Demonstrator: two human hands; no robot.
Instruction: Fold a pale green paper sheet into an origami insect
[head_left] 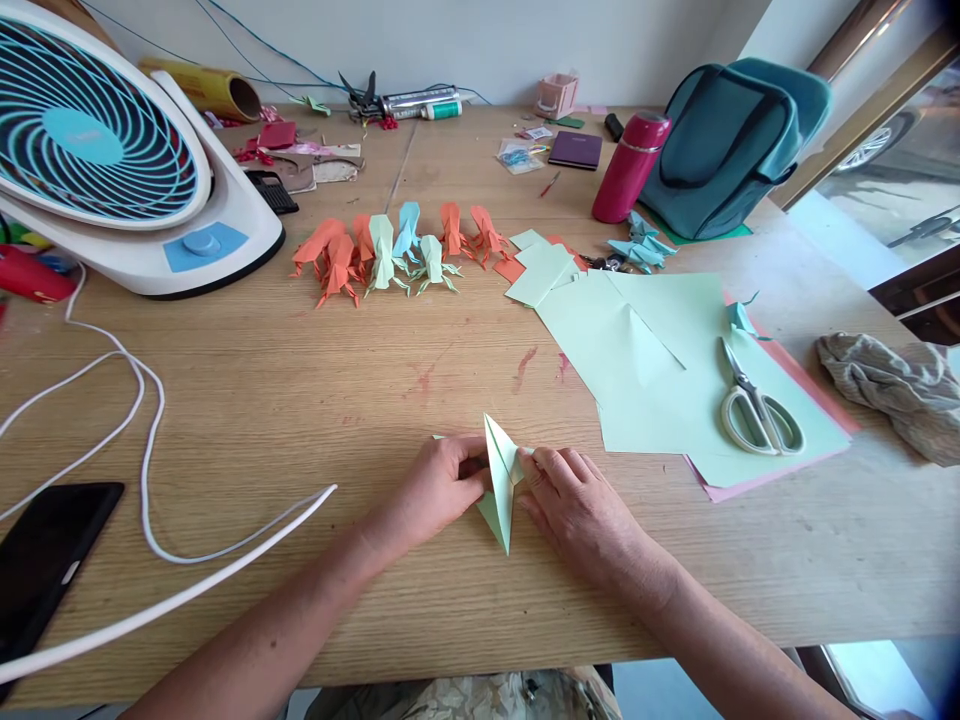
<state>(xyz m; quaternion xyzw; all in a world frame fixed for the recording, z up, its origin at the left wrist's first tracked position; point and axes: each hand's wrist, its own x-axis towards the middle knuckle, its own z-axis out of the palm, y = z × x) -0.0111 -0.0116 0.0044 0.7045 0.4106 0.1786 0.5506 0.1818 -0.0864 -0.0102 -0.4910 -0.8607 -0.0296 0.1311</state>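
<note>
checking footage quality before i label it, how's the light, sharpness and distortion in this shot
Head view: even, soft daylight, brightest at the window on the right, with only faint shadows under both hands, the left hand and right hand, around the pale green folded paper. Wide-angle bending curves the wooden table edges and stretches the white round fan. The centre is sharp, with no strong glare.

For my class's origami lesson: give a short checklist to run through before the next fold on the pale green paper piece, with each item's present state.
1. Left hand has a grip on the pale green folded paper piece: ok.
2. Right hand presses its other side: ok.
3. Piece rests on the wooden table: ok.
4. White cable lies apart from the hands: ok.
5. Grey-handled scissors lie shut on the pale green paper sheets: ok.
6. Crease sharpness: cannot tell.
</note>
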